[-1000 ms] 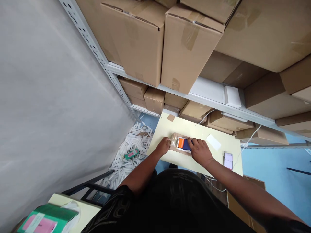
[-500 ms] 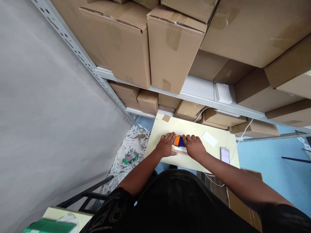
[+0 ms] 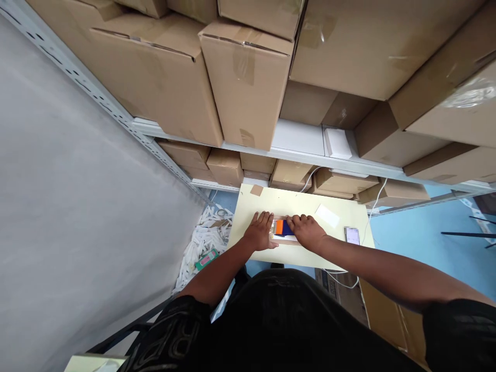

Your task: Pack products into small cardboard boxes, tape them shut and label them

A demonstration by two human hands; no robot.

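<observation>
On the pale yellow table (image 3: 256, 201) lies a narrow, shallow tray-like piece (image 3: 289, 242) with brown edges and a white inside. My left hand (image 3: 259, 232) rests flat at its left end, with the fingers stretched out and the thumb spread along the near side. Wrapped over the right part of the piece, my right hand (image 3: 308, 230) grips a flat orange and dark-blue tool (image 3: 279, 227). The tool's orange part faces my left hand, and a pale strip shows beside it. My right fingers hide its other end.
A phone (image 3: 352, 235), a white card (image 3: 327, 216) and a brown cardboard square (image 3: 256, 190) lie on the table. Behind it, shelves hold cardboard boxes (image 3: 248, 93). White scraps (image 3: 205, 230) cover the floor at left, and a white cable (image 3: 374, 206) hangs at right.
The view has shifted a little. The orange end of the tool now sits slightly farther from my left hand, and a pale strip shows between them. Both hands keep their hold.
</observation>
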